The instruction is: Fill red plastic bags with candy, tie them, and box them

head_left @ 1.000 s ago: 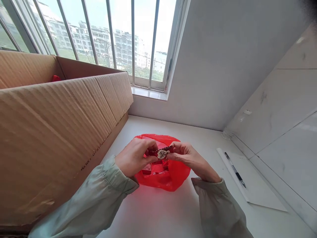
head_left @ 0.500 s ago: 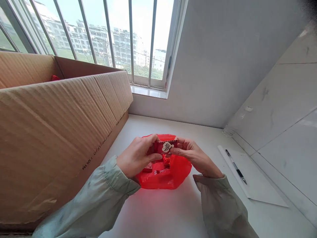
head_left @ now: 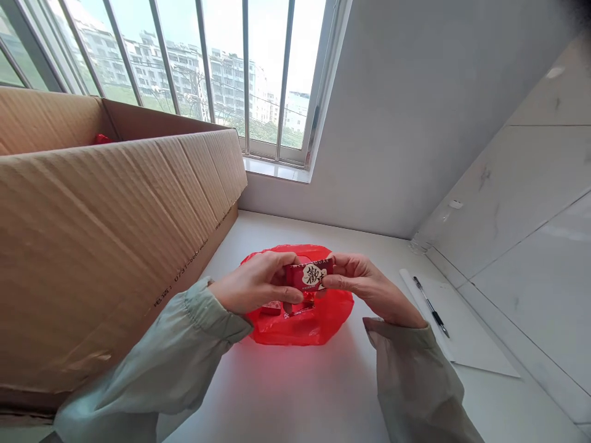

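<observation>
A small dark red candy box [head_left: 313,275], printed "SWEET SUGAR" and with black characters on a pale patch, is held up level between both hands. My left hand [head_left: 256,284] grips its left end between thumb and fingers. At the other end, my right hand [head_left: 372,288] pinches it, the thumb on the front face. Right below lies an open red plastic bag [head_left: 330,317] on the white tabletop [head_left: 295,394]. Inside the bag are several small red packets, among them a patterned one [head_left: 271,309] at the left; the hands partly cover them.
A large open cardboard box [head_left: 124,221] stands at the left, something red [head_left: 102,139] showing inside. To the right, a black pen [head_left: 431,307] lies on white paper [head_left: 480,354]. A clear bottle [head_left: 427,234] stands in the back corner, near the barred window [head_left: 247,80].
The candy box has turned slightly, so more of its printed front shows. The bag's left rim reaches farther left. Both hands keep their hold, and the view has shifted a little.
</observation>
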Demonstrator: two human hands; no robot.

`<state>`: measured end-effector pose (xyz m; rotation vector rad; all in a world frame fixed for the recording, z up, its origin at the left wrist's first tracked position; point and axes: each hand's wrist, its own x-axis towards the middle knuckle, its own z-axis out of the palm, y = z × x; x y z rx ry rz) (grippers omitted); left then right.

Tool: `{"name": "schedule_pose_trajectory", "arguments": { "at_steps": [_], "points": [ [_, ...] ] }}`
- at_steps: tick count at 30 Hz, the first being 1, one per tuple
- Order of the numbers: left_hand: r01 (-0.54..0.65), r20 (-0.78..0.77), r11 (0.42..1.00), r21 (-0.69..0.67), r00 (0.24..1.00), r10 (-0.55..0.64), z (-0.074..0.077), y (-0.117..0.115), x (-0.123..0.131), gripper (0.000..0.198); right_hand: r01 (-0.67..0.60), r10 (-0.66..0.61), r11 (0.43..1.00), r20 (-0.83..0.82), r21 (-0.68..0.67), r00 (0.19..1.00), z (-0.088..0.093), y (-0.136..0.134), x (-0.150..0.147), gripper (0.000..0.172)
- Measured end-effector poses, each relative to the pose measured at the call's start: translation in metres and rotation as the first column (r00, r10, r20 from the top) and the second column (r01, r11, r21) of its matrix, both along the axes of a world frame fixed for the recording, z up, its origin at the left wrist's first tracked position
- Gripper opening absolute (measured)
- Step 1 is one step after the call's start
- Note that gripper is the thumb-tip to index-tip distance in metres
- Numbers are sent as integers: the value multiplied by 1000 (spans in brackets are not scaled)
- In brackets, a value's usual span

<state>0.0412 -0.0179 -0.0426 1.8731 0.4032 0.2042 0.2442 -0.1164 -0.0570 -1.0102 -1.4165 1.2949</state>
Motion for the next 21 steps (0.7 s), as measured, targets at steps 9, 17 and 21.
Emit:
{"name": "schedule_pose_trajectory", "arguments": {
  "at_steps": [9, 17, 21],
  "points": [
    [-94, -88, 955, 280, 988, 124, 1, -5, 3, 11, 182, -181, 982, 482, 46, 857, 14, -14, 6, 17],
    [-55, -175, 867, 494, 971, 161, -4, -7, 4, 12, 290, -338, 940, 581, 178, 741, 18, -17, -7, 13],
    [-64, -135, 856, 513, 979, 153, -2, -7, 4, 15, 230, -272, 962, 523, 145, 808, 11, -8, -7, 16]
  ]
}}
